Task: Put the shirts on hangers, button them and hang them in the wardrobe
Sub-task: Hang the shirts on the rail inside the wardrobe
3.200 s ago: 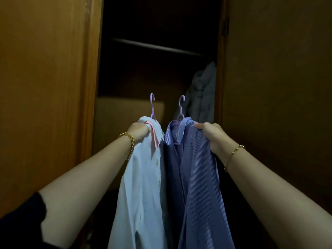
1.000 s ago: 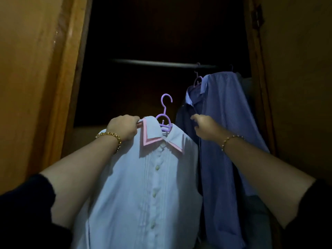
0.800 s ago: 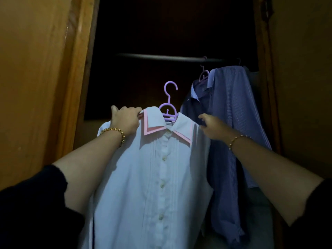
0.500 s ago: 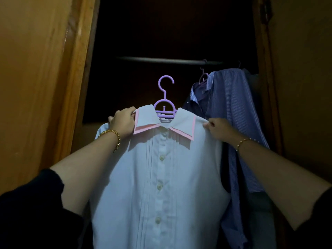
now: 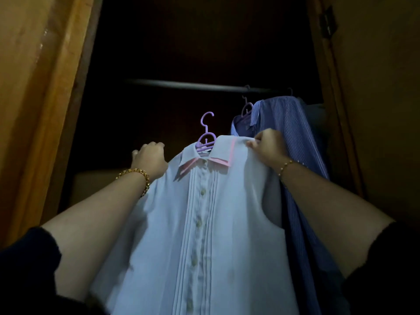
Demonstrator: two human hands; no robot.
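Both hands [image 5: 150, 159] raised, gripping shirt [image 5: 204, 223]

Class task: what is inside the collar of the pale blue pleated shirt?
A purple plastic hanger sits inside the pale blue pleated shirt, hook poking out. Fabric covers its arms.

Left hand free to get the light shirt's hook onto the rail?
Probably yes. The rail is bare above the purple hanger hook; the striped shirt hangs off to the right. The left hand grips the light shirt.

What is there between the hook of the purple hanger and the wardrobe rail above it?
Nothing: in the head view only dark, open space separates the purple hanger hook from the rail.
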